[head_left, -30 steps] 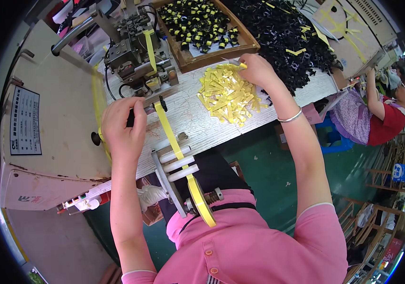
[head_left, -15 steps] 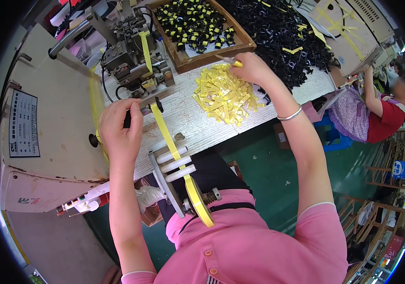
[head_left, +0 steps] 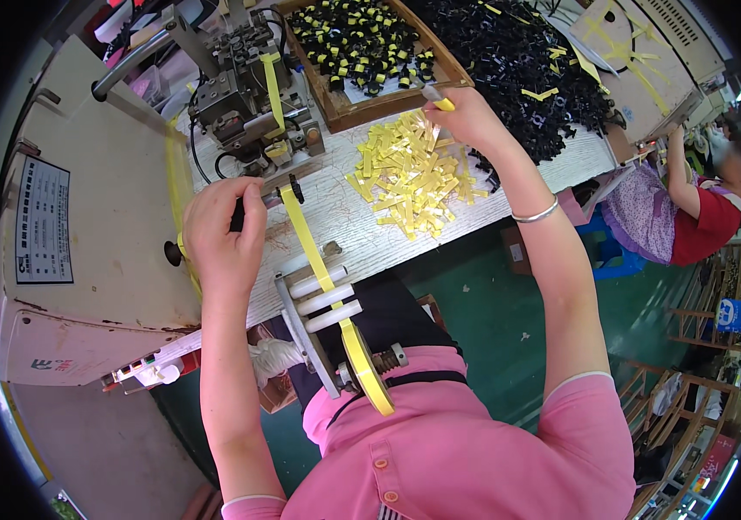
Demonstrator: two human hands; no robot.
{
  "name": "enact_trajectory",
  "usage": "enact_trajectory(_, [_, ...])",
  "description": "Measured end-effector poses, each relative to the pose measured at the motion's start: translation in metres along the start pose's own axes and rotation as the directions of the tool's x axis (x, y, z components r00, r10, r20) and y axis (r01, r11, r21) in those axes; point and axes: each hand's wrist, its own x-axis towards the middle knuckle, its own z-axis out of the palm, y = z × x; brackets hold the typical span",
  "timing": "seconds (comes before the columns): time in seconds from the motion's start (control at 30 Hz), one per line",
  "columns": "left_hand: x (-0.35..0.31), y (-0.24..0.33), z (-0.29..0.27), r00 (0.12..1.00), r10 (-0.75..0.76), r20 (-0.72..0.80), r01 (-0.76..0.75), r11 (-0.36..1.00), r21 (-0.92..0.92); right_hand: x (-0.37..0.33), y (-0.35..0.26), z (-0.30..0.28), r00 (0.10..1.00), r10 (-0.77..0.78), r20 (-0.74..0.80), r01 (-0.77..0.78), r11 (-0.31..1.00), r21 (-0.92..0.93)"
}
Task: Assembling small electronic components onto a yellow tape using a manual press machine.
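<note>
My left hand (head_left: 221, 224) is closed round a dark handle, mostly hidden by the fingers, beside the machine's pale housing. Just past its fingertips is a small black part (head_left: 291, 190), where the end of a yellow tape (head_left: 305, 240) rests. From there the tape runs down over white rollers (head_left: 325, 299) to a tape reel (head_left: 365, 368) near my body. My right hand (head_left: 468, 116) grips a small metal tool with a yellow part (head_left: 442, 101); its exact kind is unclear. Beneath that hand lies a heap of short yellow strips (head_left: 409, 178) on the white table.
A metal machine (head_left: 253, 113) stands at the back left. Behind the strips, a wooden tray (head_left: 440, 87) holds black parts with yellow bands. A large heap of black parts (head_left: 526, 95) spreads to its right. Another person (head_left: 682, 191) sits at the far right.
My right hand has shifted slightly right, and its tool now points more upward and away. The strip heap looks a little rearranged. My left hand stays nearly still.
</note>
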Motion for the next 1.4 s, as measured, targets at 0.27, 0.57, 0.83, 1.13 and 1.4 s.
enact_trajectory(0.27, [0.002, 0.001, 0.0, 1.0, -0.001, -0.001, 0.001, 1.0, -0.01, -0.007, -0.002, -0.009, 0.997, 0.075, -0.006, -0.073, 0.982, 0.172])
enact_trajectory(0.57, [0.004, 0.019, -0.002, 0.996, 0.071, -0.052, -0.076, 0.991, -0.108, -0.057, -0.059, -0.008, 0.998, 0.022, 0.06, -0.055, 0.768, 0.639])
enact_trajectory(0.83, [-0.002, 0.054, 0.008, 0.875, -0.319, 0.363, 0.467, 0.749, -0.469, -0.1, -0.11, 0.03, 0.991, -0.111, 0.08, -0.021, 0.451, 0.892])
enact_trajectory(1.13, [-0.006, 0.044, -0.004, 0.791, -0.397, 0.466, 0.609, 0.427, -0.669, -0.114, -0.113, 0.048, 0.954, -0.176, 0.241, -0.107, 0.551, 0.827])
enact_trajectory(1.4, [-0.003, 0.048, -0.006, 0.744, -0.397, 0.537, 0.668, 0.45, -0.593, -0.111, -0.108, 0.055, 0.957, -0.279, 0.076, 0.11, 0.596, 0.795])
